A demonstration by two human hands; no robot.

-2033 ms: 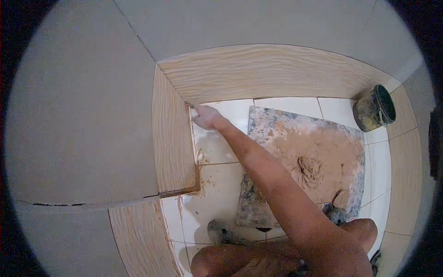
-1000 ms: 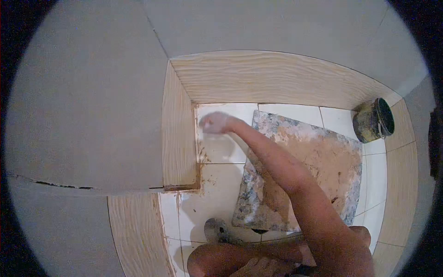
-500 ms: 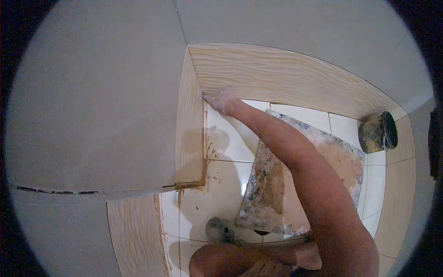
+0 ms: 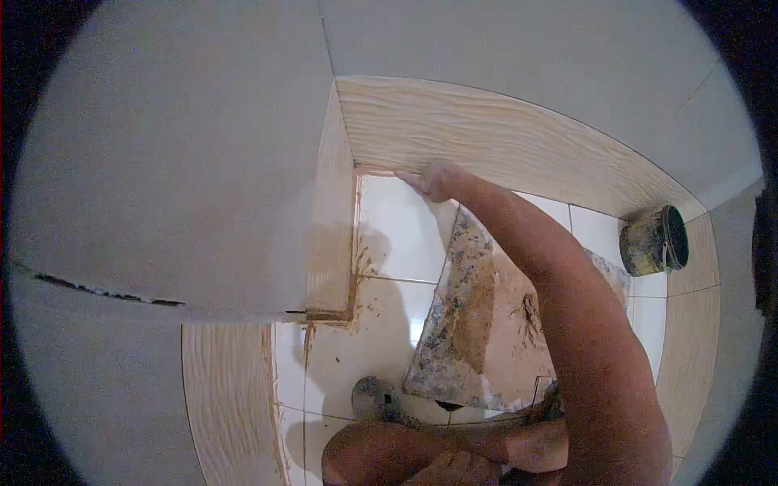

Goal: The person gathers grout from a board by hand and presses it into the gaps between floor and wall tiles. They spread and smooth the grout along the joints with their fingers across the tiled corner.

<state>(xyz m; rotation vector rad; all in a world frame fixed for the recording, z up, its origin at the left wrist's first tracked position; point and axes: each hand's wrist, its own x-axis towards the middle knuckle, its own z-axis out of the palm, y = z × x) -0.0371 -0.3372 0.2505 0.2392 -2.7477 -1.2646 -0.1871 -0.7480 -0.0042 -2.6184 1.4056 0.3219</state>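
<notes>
My right hand (image 4: 428,181) reaches to the joint where the floor tile (image 4: 397,219) meets the wavy cream wall tile (image 4: 454,130). Its foremost finger stretches left and touches the joint; the other fingers are partly hidden, and no tool shows in the hand. A thin line of brown grout (image 4: 374,172) runs from the corner to the fingertip. More grout (image 4: 354,283) lines the left joint, with smears on the floor beside it. I cannot make out my left hand; bent legs fill the bottom edge.
A stained board (image 4: 466,324) with brown paste on it lies under my right arm. A dirty bucket (image 4: 653,240) leans tilted by the far right wall. The grey wall's protruding corner (image 4: 304,312) stands at left. A dusty foot (image 4: 373,398) rests near my knee.
My right hand has moved right along the joint, away from the corner. Brown grout now shows in the stretch it left. The view has shifted slightly.
</notes>
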